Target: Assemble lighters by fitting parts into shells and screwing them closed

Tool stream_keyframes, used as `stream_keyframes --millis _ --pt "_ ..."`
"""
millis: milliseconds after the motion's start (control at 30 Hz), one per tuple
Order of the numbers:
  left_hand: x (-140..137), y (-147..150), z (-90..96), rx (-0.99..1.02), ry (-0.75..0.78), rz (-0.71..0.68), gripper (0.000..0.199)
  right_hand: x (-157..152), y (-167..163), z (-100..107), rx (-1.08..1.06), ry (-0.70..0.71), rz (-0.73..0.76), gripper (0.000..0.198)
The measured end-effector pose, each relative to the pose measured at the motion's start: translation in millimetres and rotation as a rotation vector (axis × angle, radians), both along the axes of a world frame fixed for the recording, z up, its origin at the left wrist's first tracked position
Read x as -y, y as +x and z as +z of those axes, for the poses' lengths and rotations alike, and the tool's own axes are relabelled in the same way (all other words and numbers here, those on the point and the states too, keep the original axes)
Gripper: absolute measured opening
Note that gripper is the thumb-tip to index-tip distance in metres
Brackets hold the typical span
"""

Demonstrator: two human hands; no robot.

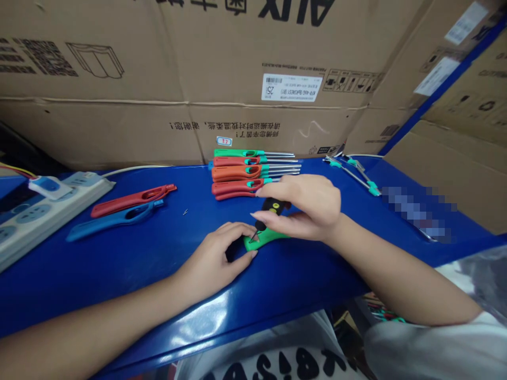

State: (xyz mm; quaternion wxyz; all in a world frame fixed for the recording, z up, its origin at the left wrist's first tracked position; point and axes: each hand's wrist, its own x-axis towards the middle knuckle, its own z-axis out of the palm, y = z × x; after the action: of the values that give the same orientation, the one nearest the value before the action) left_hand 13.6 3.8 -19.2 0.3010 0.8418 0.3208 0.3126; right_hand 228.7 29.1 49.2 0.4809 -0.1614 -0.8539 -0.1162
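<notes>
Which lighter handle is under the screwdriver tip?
The green handle held by the left hand; the red handle and blue handle lie untouched, grouped lighters sit farther back.

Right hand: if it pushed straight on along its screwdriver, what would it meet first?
Most likely the green handle: the screwdriver slants down to its near end, though whether the tip already touches is hard to tell. The left hand is close beside.

The work surface is a glossy blue tabletop [192, 192]. Reference: lighter row [236, 173]. Left of the row: small metal pins [185, 212], then a red handle [122, 202] beside a blue handle [111, 224]; outermost, a white power strip [59, 207]. Right of the row: metal rods with teal fittings [335, 163]. Nearer the front edge than the row: a green handle [269, 237].
</notes>
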Motion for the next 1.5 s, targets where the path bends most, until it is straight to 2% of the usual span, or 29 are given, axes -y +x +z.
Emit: stream_keyframes --millis 67,200,233,300,400,467,533,600,667,700,733,833,900,933,967,1067,1100,1133,1167,1300,1333,1400,1500 --pt "-0.1 0.2 0.2 0.003 0.004 0.002 0.018 -0.6 1.4 -0.6 0.039 -0.014 0.009 0.026" --pt "-0.1 1.1 1.2 0.003 -0.011 -0.001 0.016 4.4 -3.7 -0.2 0.047 -0.447 0.121 0.041" --pt "-0.2 1.2 1.2 0.000 -0.016 -0.004 0.016 5.0 -4.9 -0.5 0.032 -0.509 0.140 0.041" --pt "-0.3 1.0 0.6 -0.002 -0.017 -0.004 0.018 4.2 -5.5 -1.7 0.007 -0.464 0.122 0.034" --pt "-0.5 0.4 -0.8 0.013 0.001 -0.005 0.020 1.1 -3.7 -4.0 -0.012 -0.162 0.040 0.033" --pt "-0.6 0.4 -0.6 0.020 0.007 -0.005 0.020 1.3 -4.6 -4.9 -0.024 -0.080 0.037 0.032" --pt "-0.6 0.8 0.7 0.011 -0.009 -0.004 0.019 4.1 -8.5 -5.0 -0.072 -0.230 0.075 0.026" --pt "-0.5 1.3 2.5 0.000 -0.029 -0.006 0.017 7.6 -13.3 -4.7 -0.114 -0.493 0.136 0.034" --pt "-0.5 1.5 3.6 -0.005 -0.040 -0.010 0.017 9.1 -15.6 -4.6 -0.113 -0.650 0.186 0.038" --pt "-0.5 1.4 3.8 -0.003 -0.038 -0.011 0.017 8.8 -15.3 -4.6 -0.110 -0.644 0.187 0.036" --pt "-0.5 1.2 3.6 0.000 -0.033 -0.010 0.017 8.0 -13.9 -4.8 -0.108 -0.573 0.166 0.032" --pt "-0.4 0.2 2.7 0.008 -0.012 -0.013 0.020 5.1 -6.3 -5.3 -0.071 -0.182 0.013 0.027" --pt "-0.3 0.0 2.6 0.012 -0.006 -0.014 0.019 5.7 -2.5 -4.4 -0.009 -0.005 -0.035 0.027" --pt "-0.2 0.1 2.8 0.013 -0.007 -0.011 0.019 7.1 -1.7 -3.3 0.017 0.001 -0.030 0.026" --pt "-0.3 0.3 3.1 0.013 -0.012 -0.011 0.018 8.9 -1.9 -1.8 0.037 -0.051 -0.008 0.029" --pt "-0.7 0.9 3.5 0.002 -0.041 -0.019 0.017 13.1 -5.2 2.8 0.066 -0.382 0.080 0.042" --pt "-0.9 0.8 3.1 0.001 -0.045 -0.020 0.017 13.0 -6.1 3.4 0.066 -0.466 0.100 0.042" --pt "-1.1 0.6 2.6 0.000 -0.044 -0.021 0.018 12.1 -6.3 3.1 0.059 -0.491 0.101 0.039" --pt "-1.3 0.2 1.9 0.003 -0.038 -0.020 0.018 10.5 -5.8 2.1 0.048 -0.445 0.084 0.036" --pt "-1.6 -1.3 0.1 0.015 -0.008 -0.030 0.019 5.3 -0.2 -3.6 0.040 0.000 -0.059 0.038" --pt "-1.5 -1.4 0.2 0.016 -0.007 -0.035 0.019 5.9 0.5 -3.7 0.059 0.039 -0.069 0.038" --pt "-1.2 -1.1 1.2 0.016 -0.015 -0.039 0.016 9.2 -0.3 -1.4 0.099 -0.055 -0.033 0.036" --pt "-1.0 -0.5 2.2 0.009 -0.042 -0.036 0.014 13.7 -4.2 3.9 0.106 -0.392 0.085 0.042"
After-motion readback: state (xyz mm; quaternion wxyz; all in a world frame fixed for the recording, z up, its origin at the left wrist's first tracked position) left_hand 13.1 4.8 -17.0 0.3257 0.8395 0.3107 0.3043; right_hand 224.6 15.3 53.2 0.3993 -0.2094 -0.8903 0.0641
